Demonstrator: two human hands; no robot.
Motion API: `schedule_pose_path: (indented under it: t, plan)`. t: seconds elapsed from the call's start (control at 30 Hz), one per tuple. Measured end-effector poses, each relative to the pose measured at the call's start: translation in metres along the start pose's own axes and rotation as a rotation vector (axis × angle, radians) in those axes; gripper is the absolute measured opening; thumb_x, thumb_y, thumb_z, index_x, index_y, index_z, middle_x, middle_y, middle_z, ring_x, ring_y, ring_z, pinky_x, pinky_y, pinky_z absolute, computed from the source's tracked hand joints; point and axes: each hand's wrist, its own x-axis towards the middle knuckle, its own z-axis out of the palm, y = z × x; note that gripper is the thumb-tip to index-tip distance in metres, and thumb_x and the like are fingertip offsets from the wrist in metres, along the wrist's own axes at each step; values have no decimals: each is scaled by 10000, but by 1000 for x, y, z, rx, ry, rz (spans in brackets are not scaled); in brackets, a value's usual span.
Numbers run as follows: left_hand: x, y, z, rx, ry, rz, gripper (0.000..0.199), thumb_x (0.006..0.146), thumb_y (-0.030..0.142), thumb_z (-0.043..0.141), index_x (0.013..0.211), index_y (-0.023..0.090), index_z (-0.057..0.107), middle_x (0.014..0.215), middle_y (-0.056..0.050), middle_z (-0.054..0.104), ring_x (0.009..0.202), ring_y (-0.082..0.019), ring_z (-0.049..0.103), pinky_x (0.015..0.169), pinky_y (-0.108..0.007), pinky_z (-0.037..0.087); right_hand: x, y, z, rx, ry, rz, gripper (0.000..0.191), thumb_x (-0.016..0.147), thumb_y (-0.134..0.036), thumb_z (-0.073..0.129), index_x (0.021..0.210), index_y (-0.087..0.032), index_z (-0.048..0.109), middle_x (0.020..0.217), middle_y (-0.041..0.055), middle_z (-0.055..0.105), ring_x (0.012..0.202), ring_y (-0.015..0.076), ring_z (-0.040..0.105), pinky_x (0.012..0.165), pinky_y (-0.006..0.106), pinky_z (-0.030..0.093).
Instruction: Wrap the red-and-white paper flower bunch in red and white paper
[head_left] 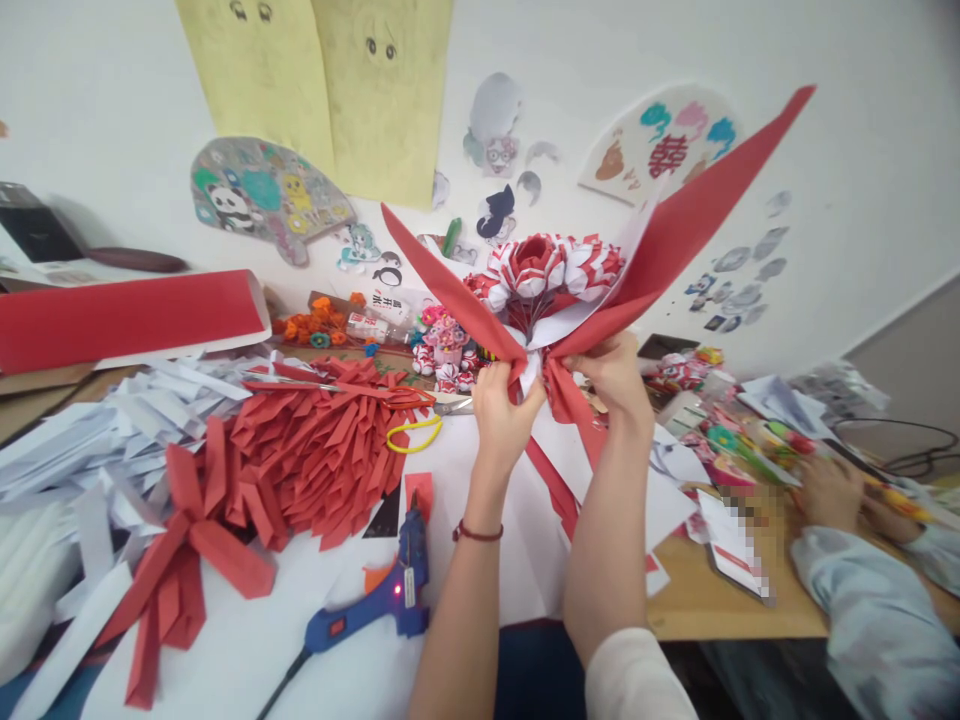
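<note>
A bouquet of red-and-white folded paper flowers (534, 265) is held upright over the table. Red wrapping paper with a white inner side (697, 225) flares out on both sides of the flowers. My left hand (501, 408) pinches this paper at the gathered neck, its thumb against a white strip. On the other side of the neck, my right hand (613, 372) is closed on the red wrapping paper too. Red and white paper tails hang below my fingers. The stems are mostly hidden by the paper.
A blue glue gun (367, 602) with a lit red light lies in front. Yellow-handled scissors (415, 437) rest by piled red paper strips (315, 455) and white strips (142, 420). At right, another person's hand (829, 490) is near a phone (735, 545).
</note>
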Motion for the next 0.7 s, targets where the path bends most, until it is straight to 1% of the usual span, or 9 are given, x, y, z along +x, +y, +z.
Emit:
schedule_pose_path:
  t: [0.13,0.2,0.27,0.37,0.43,0.5,0.6,0.7]
  plan:
    - [0,-1,0,-12,-4,7,122,834,262,638,842,207,530,817,-17,558,798,-186,504,756,-303,390,3,3,1,32,-2,-56,235,540,-263,851,713,-171,721,749,39,729,736,240,695,728,364,606]
    - [0,-1,0,-10,-6,30,111,839,259,632,854,206,535,820,-19,560,808,-191,507,758,-305,389,4,4,2,29,18,-69,240,540,-254,854,713,-175,708,738,39,718,705,233,681,709,366,603]
    - [0,-2,0,1,9,62,104,844,257,629,859,204,540,824,-23,563,825,-197,509,770,-311,387,5,3,4,0,62,-87,292,526,-249,861,759,-178,700,787,54,724,722,244,677,708,382,602]
    - [0,-2,0,23,24,106,94,857,265,618,880,199,555,845,-31,579,852,-205,510,797,-323,388,7,2,9,-54,129,-117,419,503,-255,866,875,-180,688,888,82,732,824,282,686,781,419,598]
    - [0,-1,-1,44,22,126,89,863,262,612,902,199,563,863,-35,591,868,-208,514,812,-326,390,8,2,12,-74,123,-119,450,529,-284,851,929,-175,677,918,97,732,903,304,688,824,430,589]
    - [0,0,-2,74,18,134,89,861,248,612,920,200,567,879,-37,600,881,-209,521,819,-327,390,8,1,12,-89,88,-116,461,549,-310,837,951,-163,666,916,102,731,936,316,687,809,424,591]
    - [0,1,-4,118,5,127,91,856,240,618,924,199,574,888,-36,613,890,-211,530,825,-329,388,6,0,10,-108,54,-103,469,530,-323,840,928,-165,652,881,86,729,899,302,688,763,401,597]
    - [-1,1,-4,145,-3,124,121,851,236,624,960,200,587,949,-44,639,936,-222,539,845,-337,383,5,1,8,-104,51,-110,433,523,-317,839,881,-182,636,903,72,730,906,284,684,790,387,589]
